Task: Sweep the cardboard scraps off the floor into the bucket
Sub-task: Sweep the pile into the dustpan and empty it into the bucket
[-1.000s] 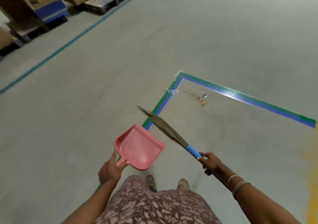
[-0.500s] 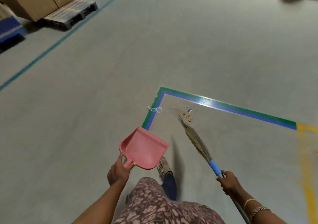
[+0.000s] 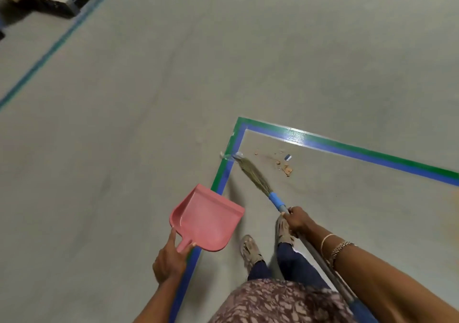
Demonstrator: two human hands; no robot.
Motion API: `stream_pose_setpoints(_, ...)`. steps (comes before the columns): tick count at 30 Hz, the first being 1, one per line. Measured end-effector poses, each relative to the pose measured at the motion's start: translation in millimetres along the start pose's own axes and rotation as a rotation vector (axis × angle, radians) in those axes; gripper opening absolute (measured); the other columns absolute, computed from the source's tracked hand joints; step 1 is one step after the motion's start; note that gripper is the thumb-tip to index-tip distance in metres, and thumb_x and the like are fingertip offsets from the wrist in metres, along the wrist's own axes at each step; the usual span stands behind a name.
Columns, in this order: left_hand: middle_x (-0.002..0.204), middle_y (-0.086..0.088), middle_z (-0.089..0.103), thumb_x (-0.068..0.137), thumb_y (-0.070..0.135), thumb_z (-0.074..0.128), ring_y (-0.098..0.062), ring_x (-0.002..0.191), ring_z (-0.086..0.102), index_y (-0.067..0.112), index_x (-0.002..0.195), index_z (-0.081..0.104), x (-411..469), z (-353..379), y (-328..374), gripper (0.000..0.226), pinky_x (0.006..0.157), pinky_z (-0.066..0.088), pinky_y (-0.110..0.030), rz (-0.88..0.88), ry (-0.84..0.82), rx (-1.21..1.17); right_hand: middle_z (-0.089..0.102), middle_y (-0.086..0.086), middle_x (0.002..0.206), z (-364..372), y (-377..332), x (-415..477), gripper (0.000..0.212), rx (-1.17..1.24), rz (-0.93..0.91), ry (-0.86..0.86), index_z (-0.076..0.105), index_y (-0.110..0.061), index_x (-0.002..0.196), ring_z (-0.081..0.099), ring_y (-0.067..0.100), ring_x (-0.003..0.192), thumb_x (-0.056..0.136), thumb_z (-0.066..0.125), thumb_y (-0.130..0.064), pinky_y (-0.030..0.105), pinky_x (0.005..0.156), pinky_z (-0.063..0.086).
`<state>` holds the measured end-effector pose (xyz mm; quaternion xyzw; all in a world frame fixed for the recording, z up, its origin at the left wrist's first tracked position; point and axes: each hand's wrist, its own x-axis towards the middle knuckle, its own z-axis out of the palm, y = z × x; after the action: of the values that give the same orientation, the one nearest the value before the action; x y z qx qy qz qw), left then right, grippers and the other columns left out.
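Here, the broom (image 3: 255,176) ends just beside the tape (image 3: 224,173).

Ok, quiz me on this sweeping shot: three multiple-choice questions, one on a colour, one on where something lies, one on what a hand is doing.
1. The dustpan is: A yellow, B pink, C black.
2. The scraps lie: A inside the tape corner, B in the dustpan, C on a table.
3. The right hand: A hangs free, B holds the dustpan, C grips the broom.

Answers: B, its plastic is plainly pink; A, they sit within the green-and-blue corner, and the dustpan is empty; C, its fingers curl round the broom's handle, while the left hand holds the dustpan.
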<state>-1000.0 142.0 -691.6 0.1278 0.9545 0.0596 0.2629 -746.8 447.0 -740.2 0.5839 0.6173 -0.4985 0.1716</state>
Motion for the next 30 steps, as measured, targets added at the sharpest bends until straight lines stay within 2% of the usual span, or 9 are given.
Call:
stream_pose_setpoints(3, 0.096, -0.004, 0.071, 0.079, 0.079, 0.055, -0.030, 0.086, 0.066, 0.044, 0.152, 0.027, 13.6, 6.0, 0.2, 0.086, 0.069, 0.053, -0.037, -0.045, -0.008, -0.009, 0.061, 0.008, 0.077, 24.2, -39.1, 41.5, 0.023, 0.032, -0.019, -0.071, 0.058, -0.010, 0.094, 0.061, 0.020, 0.052, 0.095, 0.052, -0.032, 0.025, 0.046, 0.050)
stream_pose_setpoints(7, 0.097, -0.007, 0.071, 0.081, 0.075, 0.057, -0.032, 0.087, 0.066, 0.043, 0.153, 0.028, 36.9, 17.3, -1.3, 0.084, 0.068, 0.050, -0.036, -0.118, 0.012, 0.002, 0.053, 0.011, 0.082, 59.8, -77.3, 101.3, 0.020, 0.165, 0.007, -0.172, 0.055, -0.008, 0.108, 0.054, 0.022, 0.059, 0.099, 0.049, -0.026, 0.026, 0.046, 0.045)
stream_pose_setpoints(12, 0.089, -0.010, 0.069, 0.080, 0.074, 0.059, -0.036, 0.084, 0.065, 0.043, 0.152, 0.029, 74.9, 40.3, 2.5, 0.084, 0.068, 0.048, -0.038, -0.191, 0.046, -0.021, 0.045, 0.010, 0.073, 103.5, -116.6, 184.1, 0.009, 0.312, 0.020, -0.197, 0.047, -0.010, 0.099, 0.048, 0.020, 0.050, 0.101, 0.045, -0.018, 0.024, 0.043, 0.039)
stream_pose_setpoints(14, 0.087, -0.008, 0.068, 0.079, 0.074, 0.060, -0.035, 0.083, 0.064, 0.046, 0.151, 0.029, 87.1, 46.8, 7.1, 0.084, 0.068, 0.045, -0.037, -0.188, 0.037, -0.016, 0.045, 0.011, 0.071, 115.1, -121.8, 209.4, 0.009, 0.350, 0.057, -0.189, 0.045, -0.008, 0.103, 0.048, 0.020, 0.048, 0.101, 0.044, -0.016, 0.024, 0.044, 0.039)
stream_pose_setpoints(18, 0.085, -0.005, 0.068, 0.079, 0.072, 0.063, -0.033, 0.082, 0.064, 0.046, 0.150, 0.032, 99.0, 58.6, 20.4, 0.082, 0.069, 0.045, -0.036, -0.151, 0.013, -0.003, 0.044, 0.013, 0.070, 115.7, -107.3, 235.9, 0.008, 0.437, 0.163, -0.130, 0.041, -0.004, 0.107, 0.048, 0.021, 0.048, 0.100, 0.041, -0.007, 0.028, 0.048, 0.039)
stream_pose_setpoints(22, 0.083, -0.003, 0.068, 0.078, 0.073, 0.061, -0.033, 0.081, 0.063, 0.044, 0.151, 0.031, 94.7, 64.3, 35.3, 0.084, 0.068, 0.046, -0.037, -0.121, -0.029, -0.045, 0.045, 0.015, 0.069, 88.8, -68.8, 233.4, 0.005, 0.485, 0.274, -0.027, 0.040, -0.003, 0.103, 0.048, 0.022, 0.046, 0.100, 0.041, -0.006, 0.029, 0.046, 0.040)
stream_pose_setpoints(26, 0.100, -0.012, 0.071, 0.077, 0.076, 0.059, -0.035, 0.091, 0.065, 0.046, 0.152, 0.029, 91.8, 62.7, 51.0, 0.086, 0.071, 0.045, -0.037, -0.115, -0.073, -0.043, 0.050, 0.017, 0.066, 57.2, -32.7, 208.8, 0.015, 0.596, 0.324, 0.088, 0.045, 0.001, 0.108, 0.048, 0.023, 0.043, 0.101, 0.044, -0.012, 0.027, 0.041, 0.042)
stream_pose_setpoints(30, 0.094, -0.009, 0.071, 0.071, 0.083, 0.057, -0.034, 0.088, 0.065, 0.053, 0.150, 0.024, 93.8, 62.4, 60.3, 0.090, 0.071, 0.048, -0.037, -0.077, -0.104, -0.029, 0.050, 0.015, 0.058, 24.0, -19.4, 161.8, 0.013, 0.750, 0.307, 0.124, 0.050, 0.001, 0.095, 0.046, 0.023, 0.043, 0.102, 0.044, -0.008, 0.029, 0.044, 0.042)
